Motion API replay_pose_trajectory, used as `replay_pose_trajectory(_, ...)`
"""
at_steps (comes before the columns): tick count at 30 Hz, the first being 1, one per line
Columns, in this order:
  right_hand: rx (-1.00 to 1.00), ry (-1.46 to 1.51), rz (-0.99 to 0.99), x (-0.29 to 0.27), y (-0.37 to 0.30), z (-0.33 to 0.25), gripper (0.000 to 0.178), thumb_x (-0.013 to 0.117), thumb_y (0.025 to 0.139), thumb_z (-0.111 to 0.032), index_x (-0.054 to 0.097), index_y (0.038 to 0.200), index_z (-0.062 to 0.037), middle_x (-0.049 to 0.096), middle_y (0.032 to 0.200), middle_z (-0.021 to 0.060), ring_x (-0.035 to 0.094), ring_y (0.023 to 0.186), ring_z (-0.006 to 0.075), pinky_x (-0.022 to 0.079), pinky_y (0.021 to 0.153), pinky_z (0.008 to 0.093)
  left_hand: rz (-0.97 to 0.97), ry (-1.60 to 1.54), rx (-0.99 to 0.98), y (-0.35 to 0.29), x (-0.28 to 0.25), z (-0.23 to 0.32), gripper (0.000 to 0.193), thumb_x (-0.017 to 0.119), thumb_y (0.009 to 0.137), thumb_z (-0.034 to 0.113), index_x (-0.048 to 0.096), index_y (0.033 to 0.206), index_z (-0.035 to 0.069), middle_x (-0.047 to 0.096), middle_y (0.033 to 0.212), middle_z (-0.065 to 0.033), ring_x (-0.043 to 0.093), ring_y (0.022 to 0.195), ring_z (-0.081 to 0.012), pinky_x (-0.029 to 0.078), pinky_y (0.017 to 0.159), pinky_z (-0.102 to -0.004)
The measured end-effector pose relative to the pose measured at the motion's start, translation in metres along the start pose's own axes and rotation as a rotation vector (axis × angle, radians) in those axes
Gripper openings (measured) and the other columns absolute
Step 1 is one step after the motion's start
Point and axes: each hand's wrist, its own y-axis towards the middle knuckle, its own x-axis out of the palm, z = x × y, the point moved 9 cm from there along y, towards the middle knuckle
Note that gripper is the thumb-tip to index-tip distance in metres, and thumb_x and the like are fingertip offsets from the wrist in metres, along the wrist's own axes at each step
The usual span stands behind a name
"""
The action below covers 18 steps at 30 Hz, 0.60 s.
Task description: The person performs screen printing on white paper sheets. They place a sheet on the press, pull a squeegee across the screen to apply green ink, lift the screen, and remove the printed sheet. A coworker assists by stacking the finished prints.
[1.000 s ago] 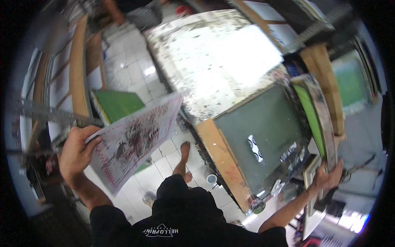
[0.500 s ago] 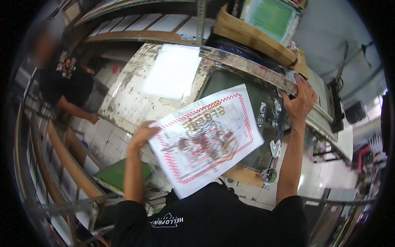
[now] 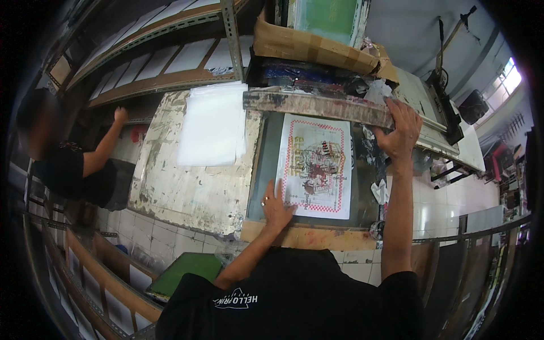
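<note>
A printed white sheet [image 3: 315,198] with a red checkered border lies on the dark flat plate [image 3: 265,170] in front of me. My left hand [image 3: 275,211], a ring on one finger, rests at the sheet's lower left corner, fingers stretched out and touching its edge. Farther right, my right hand [image 3: 401,129] is wrapped round the end of a paint-stained printing frame [image 3: 317,104], held raised above the plate's far side. The frame's far part is hidden behind its front bar.
A stack of blank white sheets [image 3: 211,124] lies on the worn table [image 3: 170,187] to the left. Beyond stand a shelf rack [image 3: 232,39] and a cardboard box [image 3: 311,48]. Another person [image 3: 79,164] stands at left, arm raised. A green panel [image 3: 187,272] sits low left.
The sheet has gone from my left hand in the air down onto the plate, turned straighter. My right hand still holds the frame. The other person's arm has risen.
</note>
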Motion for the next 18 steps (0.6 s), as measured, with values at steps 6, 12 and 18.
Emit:
replay_pose_trajectory(6,0.016,-0.002,-0.022,0.001,-0.017,-0.008,0.068,0.077,0.061,-0.028,0.068,0.126,-0.0099,0.067,0.125,0.0137,0.059,0.117,0.0343,0.038,0.103,0.0476,-0.205,0.342,0.176,0.021,0.036,-0.033,0.082,0.073,0.084,0.054,0.048,0.151,0.015,0.036,0.163,-0.0112,0.029,0.149,-0.0435,0.021,0.112,-0.0702)
replay_pose_trajectory(12,0.032,-0.040,-0.058,0.009,-0.075,-0.017,0.071,0.073,0.061,-0.029,0.066,0.129,-0.0088,0.064,0.128,0.0156,0.057,0.121,0.0370,0.035,0.105,0.0513,-0.051,0.058,0.145,0.042,0.007,-0.026,0.097,0.080,0.080,0.048,0.036,0.157,0.010,0.048,0.153,-0.0162,0.038,0.144,-0.0398,0.028,0.113,-0.0602)
replay_pose_trajectory(18,0.067,0.007,-0.368,0.025,-0.168,-0.039,0.072,0.069,0.076,-0.044,0.061,0.135,-0.0031,0.053,0.144,0.0218,0.044,0.135,0.0442,0.028,0.111,0.0593,0.273,-1.131,-0.033,0.042,-0.085,-0.006,0.115,0.095,0.063,0.009,0.029,0.156,-0.005,0.060,0.134,-0.0182,0.061,0.120,-0.0271,0.050,0.101,-0.0372)
